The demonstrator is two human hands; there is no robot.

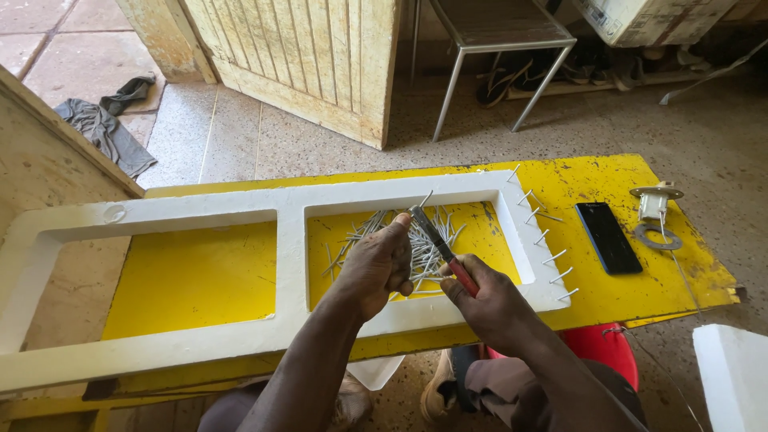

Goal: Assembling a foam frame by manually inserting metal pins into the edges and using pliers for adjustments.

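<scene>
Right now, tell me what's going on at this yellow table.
A person sits at the yellow table with a white foam frame lying across it. The right hand holds red-handled pliers, whose tip meets a nail pinched in the left hand. A pile of nails lies inside the frame's right opening, and more nails stick out along its right edge. A black phone lies beside it.
</scene>
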